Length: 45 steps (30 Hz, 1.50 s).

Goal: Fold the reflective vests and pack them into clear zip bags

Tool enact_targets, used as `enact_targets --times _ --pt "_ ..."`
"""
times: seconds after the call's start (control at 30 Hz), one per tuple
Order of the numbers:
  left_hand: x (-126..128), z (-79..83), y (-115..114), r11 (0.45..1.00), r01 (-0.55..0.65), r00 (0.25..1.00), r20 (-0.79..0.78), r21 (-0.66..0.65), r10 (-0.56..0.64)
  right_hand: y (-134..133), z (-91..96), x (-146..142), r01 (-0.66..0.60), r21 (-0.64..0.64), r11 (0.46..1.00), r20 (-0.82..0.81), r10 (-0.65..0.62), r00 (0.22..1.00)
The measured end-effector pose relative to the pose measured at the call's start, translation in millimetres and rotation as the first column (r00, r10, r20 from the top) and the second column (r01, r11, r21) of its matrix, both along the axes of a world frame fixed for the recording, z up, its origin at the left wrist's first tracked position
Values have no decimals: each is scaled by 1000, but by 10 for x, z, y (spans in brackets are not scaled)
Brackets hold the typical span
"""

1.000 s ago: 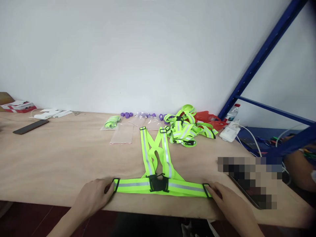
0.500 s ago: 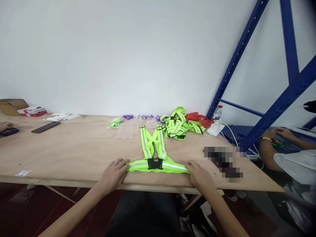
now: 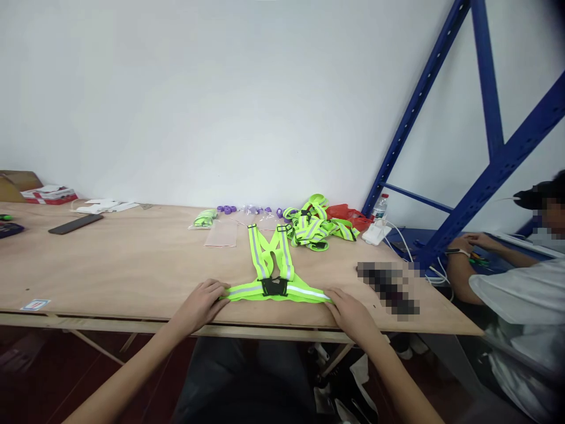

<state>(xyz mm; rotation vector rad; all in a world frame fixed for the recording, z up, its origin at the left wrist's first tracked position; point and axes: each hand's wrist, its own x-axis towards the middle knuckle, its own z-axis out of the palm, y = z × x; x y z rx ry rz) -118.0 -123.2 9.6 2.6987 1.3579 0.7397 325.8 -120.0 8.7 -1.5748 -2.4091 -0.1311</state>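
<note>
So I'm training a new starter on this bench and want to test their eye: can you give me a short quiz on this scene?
1. True or false: both hands rest on the ends of the flat yellow vest.
2. Where does the pile of vests lie? A) at the near table edge B) behind the flat vest, to its right C) on the floor
3. Fill in: the clasp at the middle of the flat vest's waist band is ____ in colour.

Key: 1 true, the left hand is at one end and the right hand at the other. 2 B. 3 black.
</note>
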Motion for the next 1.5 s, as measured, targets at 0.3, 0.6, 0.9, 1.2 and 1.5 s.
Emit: enact_targets --times 0.3,0.6,0.9,1.2,1.5 --pt "-5 81 135 1000 -15 994 -109 17 16 26 108 -60 81 -58 995 28 -80 996" --pt "228 62 482 997 -80 992 -92 23 82 239 495 -360 184 -150 971 134 -165 977" --pt "731 39 519 998 -10 1000 4 -59 10 575 444 -878 -10 -177 984 -11 8 1000" --pt "802 99 634 982 37 989 146 -184 -10 848 229 -932 -247 -141 959 -154 225 962" --pt "809 186 585 968 2 976 209 -251 53 924 66 -954 -320 -88 943 -309 280 909"
